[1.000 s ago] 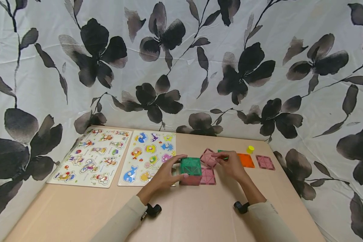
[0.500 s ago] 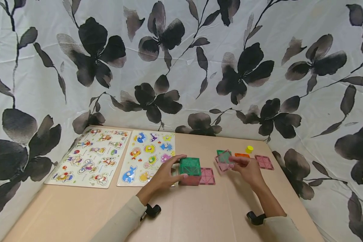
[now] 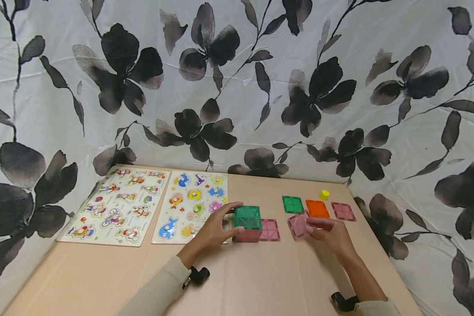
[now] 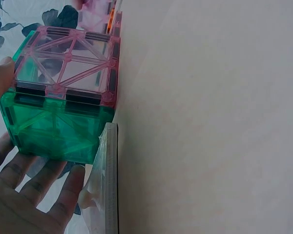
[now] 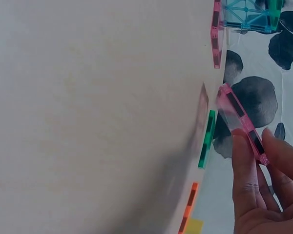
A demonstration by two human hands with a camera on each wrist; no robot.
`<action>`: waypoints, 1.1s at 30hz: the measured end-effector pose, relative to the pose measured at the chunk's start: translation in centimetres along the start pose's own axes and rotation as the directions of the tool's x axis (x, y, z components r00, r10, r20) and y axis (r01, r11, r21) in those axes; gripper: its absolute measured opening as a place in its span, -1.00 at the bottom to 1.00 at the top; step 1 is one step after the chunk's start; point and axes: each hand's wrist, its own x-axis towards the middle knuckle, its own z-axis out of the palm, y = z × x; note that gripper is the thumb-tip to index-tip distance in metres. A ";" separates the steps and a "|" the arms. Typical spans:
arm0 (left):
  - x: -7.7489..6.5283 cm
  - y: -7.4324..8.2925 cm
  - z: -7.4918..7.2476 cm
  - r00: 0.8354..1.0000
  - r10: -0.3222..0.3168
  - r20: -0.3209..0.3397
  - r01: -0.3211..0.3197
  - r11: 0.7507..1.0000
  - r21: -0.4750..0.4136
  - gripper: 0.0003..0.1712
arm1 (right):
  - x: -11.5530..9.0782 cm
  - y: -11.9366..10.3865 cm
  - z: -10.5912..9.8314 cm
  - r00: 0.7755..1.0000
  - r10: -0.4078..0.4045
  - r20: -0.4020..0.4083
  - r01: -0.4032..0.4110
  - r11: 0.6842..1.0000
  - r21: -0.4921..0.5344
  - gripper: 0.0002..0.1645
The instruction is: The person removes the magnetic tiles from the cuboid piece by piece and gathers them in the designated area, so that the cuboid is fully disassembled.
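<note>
A box of see-through magnetic tiles [image 3: 247, 218] stands mid-table, its top green and its near side pink; the right wrist view shows a blue side [image 5: 249, 18]. My left hand [image 3: 212, 231] holds it from the left, thumb at the near side and fingers against the green wall [image 4: 56, 129]. Flat against the box's right foot lies a pink tile [image 3: 270, 231]. Farther right, my right hand [image 3: 335, 238] pinches another pink magnetic tile [image 3: 297, 225] between thumb and fingers. That tile is tilted and lifted off the table, as the right wrist view shows.
Behind the right hand lie a green tile [image 3: 292, 204], an orange tile [image 3: 317, 209] and a pink tile [image 3: 343, 211], with a small yellow piece [image 3: 324, 195] beyond. Two picture puzzle boards [image 3: 114, 219] lie at the left. A floral cloth [image 3: 260, 87] hangs behind the table.
My right hand has carried the pink tile from beside the box to the right and toward me, uncovering the green and orange tiles. The left hand and box have stayed put.
</note>
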 end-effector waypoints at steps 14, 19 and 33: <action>0.2 0.2 -0.3 1.000 -0.009 0.006 0.009 1.000 0.012 -0.15 | -0.3 -0.4 0.2 0.999 -0.050 -0.009 0.043 0.924 -0.381 -0.67; 0.1 0.2 -0.4 1.000 -0.008 0.004 0.008 1.000 0.013 -0.15 | 0.6 -1.3 1.7 0.994 -0.089 0.056 0.103 0.938 -0.331 -0.63; 0.1 -0.4 0.2 0.999 -0.041 -0.006 0.041 0.999 0.017 -0.16 | 3.6 -2.6 7.4 0.906 -0.237 0.351 0.359 0.871 -0.336 -0.28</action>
